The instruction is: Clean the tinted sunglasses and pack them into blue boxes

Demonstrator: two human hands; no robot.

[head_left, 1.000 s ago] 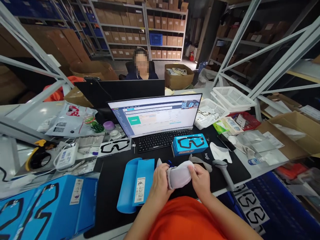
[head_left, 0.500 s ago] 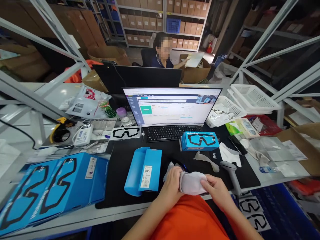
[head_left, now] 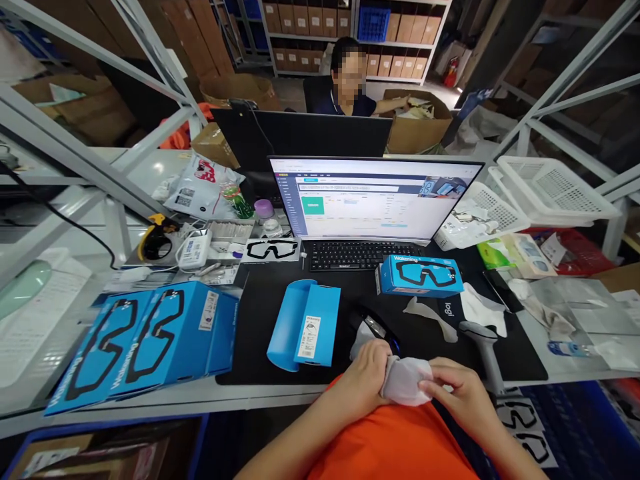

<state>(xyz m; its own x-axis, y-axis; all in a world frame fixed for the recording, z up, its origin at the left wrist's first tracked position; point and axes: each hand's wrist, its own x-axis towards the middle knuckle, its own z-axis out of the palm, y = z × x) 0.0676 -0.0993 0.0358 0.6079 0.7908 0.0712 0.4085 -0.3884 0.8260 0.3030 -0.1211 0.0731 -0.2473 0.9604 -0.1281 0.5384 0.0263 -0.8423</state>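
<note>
Low at the front edge of the desk, my left hand (head_left: 369,375) is closed around one end of a pale grey-white cloth (head_left: 407,381), which looks like a soft pouch. Thumb and fingers of my right hand (head_left: 463,393) pinch its other end. Whatever the cloth may contain is hidden. Just beyond my left hand lies a dark, shiny object with a blue edge (head_left: 395,345), partly covered, its kind unclear. To the left sits an opened blue box (head_left: 323,333) with a white label. A closed blue "Wakening" box (head_left: 425,275) with a glasses picture stands farther back.
A monitor (head_left: 375,200) and keyboard (head_left: 365,256) stand behind the mat. Larger blue boxes (head_left: 170,340) are at left. A handheld scanner (head_left: 483,353) lies to the right, near white baskets (head_left: 555,190). A person (head_left: 345,87) sits across the desk, reaching towards a carton (head_left: 420,130).
My view has tilted down and turned left, so the desk shifts in the picture. Both hands keep hold of the cloth. The person opposite has lowered a hand into the carton.
</note>
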